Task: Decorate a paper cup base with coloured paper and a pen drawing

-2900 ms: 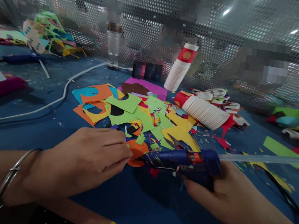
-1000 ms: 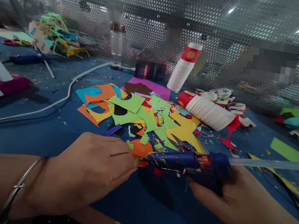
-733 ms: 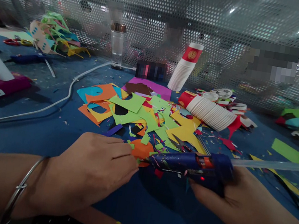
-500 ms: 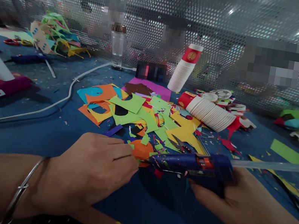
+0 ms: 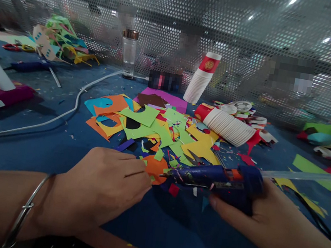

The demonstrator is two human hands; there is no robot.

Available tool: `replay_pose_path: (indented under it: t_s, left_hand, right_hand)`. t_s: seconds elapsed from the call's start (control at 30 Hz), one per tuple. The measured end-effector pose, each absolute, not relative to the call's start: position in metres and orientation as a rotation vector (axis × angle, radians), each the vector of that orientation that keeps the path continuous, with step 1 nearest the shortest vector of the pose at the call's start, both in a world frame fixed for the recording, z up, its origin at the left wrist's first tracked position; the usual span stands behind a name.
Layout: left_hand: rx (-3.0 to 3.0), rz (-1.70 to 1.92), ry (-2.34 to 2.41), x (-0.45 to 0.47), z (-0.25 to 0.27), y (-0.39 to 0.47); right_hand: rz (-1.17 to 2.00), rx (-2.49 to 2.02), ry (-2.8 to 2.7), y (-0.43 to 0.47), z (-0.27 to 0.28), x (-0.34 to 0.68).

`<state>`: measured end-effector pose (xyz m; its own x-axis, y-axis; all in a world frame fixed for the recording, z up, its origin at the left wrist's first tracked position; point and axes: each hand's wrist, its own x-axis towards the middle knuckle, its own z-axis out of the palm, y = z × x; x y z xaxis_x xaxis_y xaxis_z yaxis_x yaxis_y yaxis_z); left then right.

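Note:
My left hand (image 5: pixel 97 193) is closed, knuckles up, its fingertips hidden from me. At its far side a round orange paper piece (image 5: pixel 155 169) sticks out, pinched in the fingers, with small green bits on it. My right hand (image 5: pixel 272 226) is wrapped round a dark blue glue gun (image 5: pixel 216 179), which points left. The gun's nozzle is over the orange paper; whether it touches cannot be made out. From the back of the gun runs a long translucent glue stick (image 5: pixel 309 176). Beyond both hands lies a heap of cut coloured paper (image 5: pixel 147 119) with scissors (image 5: pixel 194 157) in it.
Stacked paper cups stand leaning (image 5: pixel 198 83), and another cup stack (image 5: pixel 228 126) lies on its side. A glass bottle (image 5: pixel 128 56), a purple power strip (image 5: pixel 1 98) with a white cable (image 5: pixel 78 99), and a second glue gun (image 5: pixel 31 66) are on the blue table. Perforated metal panels rise behind.
The glue gun and my right hand have shifted slightly right, so more of the orange paper shows. My left hand has hardly moved. The view has tilted a little.

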<state>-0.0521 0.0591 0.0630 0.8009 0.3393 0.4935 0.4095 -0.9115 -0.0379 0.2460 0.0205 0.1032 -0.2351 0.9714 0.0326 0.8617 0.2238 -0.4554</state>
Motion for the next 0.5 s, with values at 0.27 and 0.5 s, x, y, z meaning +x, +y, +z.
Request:
replay_pose_path:
  t_s: [0.27, 0.5]
  left_hand:
    - [-2.866, -0.765, -0.611, -0.054, 0.056, 0.06]
    - [-2.867, -0.805, -0.605, -0.052, 0.06, 0.06]
  right_hand:
    - [0.336, -1.705, -1.992, 0.029, 0.109, 0.271]
    - [0.232, -1.932, -1.635, 0.038, 0.116, 0.319]
